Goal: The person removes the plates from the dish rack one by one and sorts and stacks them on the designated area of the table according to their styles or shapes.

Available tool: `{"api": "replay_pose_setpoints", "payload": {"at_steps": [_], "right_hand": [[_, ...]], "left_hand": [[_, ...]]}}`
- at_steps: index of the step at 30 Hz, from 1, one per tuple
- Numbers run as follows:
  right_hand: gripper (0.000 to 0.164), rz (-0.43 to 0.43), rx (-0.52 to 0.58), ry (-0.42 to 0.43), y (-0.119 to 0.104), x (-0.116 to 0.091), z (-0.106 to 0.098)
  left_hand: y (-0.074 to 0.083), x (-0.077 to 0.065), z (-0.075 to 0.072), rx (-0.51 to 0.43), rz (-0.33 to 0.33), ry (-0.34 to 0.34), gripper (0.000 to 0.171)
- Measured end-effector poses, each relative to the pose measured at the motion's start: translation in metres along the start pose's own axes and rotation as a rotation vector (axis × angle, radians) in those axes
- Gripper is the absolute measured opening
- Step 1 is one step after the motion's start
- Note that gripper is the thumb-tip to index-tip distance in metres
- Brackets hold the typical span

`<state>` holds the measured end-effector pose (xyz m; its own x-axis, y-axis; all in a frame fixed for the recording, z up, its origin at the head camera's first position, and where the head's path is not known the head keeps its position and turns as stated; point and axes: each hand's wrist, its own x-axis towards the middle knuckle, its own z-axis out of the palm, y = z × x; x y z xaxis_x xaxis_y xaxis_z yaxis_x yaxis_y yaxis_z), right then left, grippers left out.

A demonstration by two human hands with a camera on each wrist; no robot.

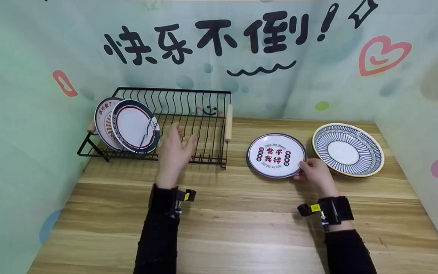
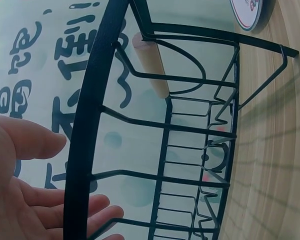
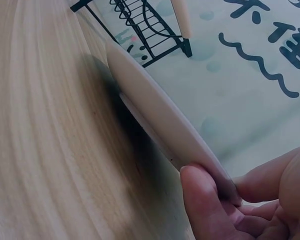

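My right hand (image 1: pixel 315 175) pinches the right edge of a small white plate (image 1: pixel 276 155) with a dark blue rim and red characters. In the right wrist view the plate (image 3: pixel 155 110) is seen edge-on, tilted above the wood, with thumb and fingers on its rim. Over the front of a black wire dish rack (image 1: pixel 196 160) is my left hand (image 1: pixel 175 152), its fingers loosely extended and holding nothing. At the rack's left end lean two plates: a dark-rimmed one (image 1: pixel 133 125) in front, and a white one with an orange pattern (image 1: pixel 105 118) partly hidden behind it.
A blue-and-white patterned bowl-like dish (image 1: pixel 319 142) stands right of my right hand. The rack has a wooden handle (image 1: pixel 228 123) at its right end. A printed curtain (image 1: pixel 261 91) closes off the back and sides of the wooden table (image 1: pixel 242 228).
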<state>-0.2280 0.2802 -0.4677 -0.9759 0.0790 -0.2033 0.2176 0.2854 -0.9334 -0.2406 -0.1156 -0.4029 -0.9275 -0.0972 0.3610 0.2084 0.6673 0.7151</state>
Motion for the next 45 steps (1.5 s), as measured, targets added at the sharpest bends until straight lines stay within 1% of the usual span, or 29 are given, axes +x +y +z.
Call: {"api": "replay_pose_setpoints", "payload": {"at_steps": [9, 14, 20, 24, 27, 30, 33, 35, 37, 41, 45], "right_hand": [[0.031, -0.004, 0.038, -0.052, 0.003, 0.001, 0.001], [0.035, 0.006, 0.003, -0.079, 0.003, 0.001, 0.002], [0.037, -0.016, -0.018, -0.106, 0.003, 0.001, 0.001], [0.039, -0.016, -0.034, -0.112, 0.003, 0.001, 0.001], [0.038, -0.034, -0.090, -0.102, 0.002, 0.000, 0.001], [0.037, -0.064, -0.187, -0.080, -0.002, -0.003, 0.001], [0.035, -0.099, -0.346, -0.034, -0.006, -0.007, -0.001], [0.039, -0.127, -0.443, 0.008, -0.009, -0.010, -0.002], [0.043, -0.150, -0.513, 0.048, -0.011, -0.012, -0.004], [0.052, -0.174, -0.520, 0.093, -0.016, -0.017, -0.008], [0.051, -0.193, -0.494, 0.116, -0.021, -0.019, -0.010]], "left_hand": [[0.001, 0.001, -0.001, 0.020, -0.011, 0.006, 0.063], [0.000, 0.002, -0.001, 0.009, -0.017, -0.001, 0.063], [-0.001, 0.002, -0.001, 0.001, -0.040, -0.012, 0.065], [-0.001, 0.002, -0.001, -0.003, -0.042, -0.009, 0.064], [-0.002, 0.002, -0.001, -0.015, -0.032, 0.001, 0.062], [-0.003, 0.002, -0.003, -0.021, -0.027, 0.005, 0.060], [-0.004, 0.002, -0.005, -0.015, -0.035, 0.003, 0.060], [-0.005, 0.003, -0.006, -0.011, -0.036, 0.007, 0.061], [-0.006, 0.003, -0.007, -0.012, -0.039, 0.014, 0.062], [-0.008, 0.003, -0.011, -0.015, -0.046, 0.029, 0.063], [-0.010, 0.004, -0.015, -0.008, -0.068, 0.039, 0.061]]}}
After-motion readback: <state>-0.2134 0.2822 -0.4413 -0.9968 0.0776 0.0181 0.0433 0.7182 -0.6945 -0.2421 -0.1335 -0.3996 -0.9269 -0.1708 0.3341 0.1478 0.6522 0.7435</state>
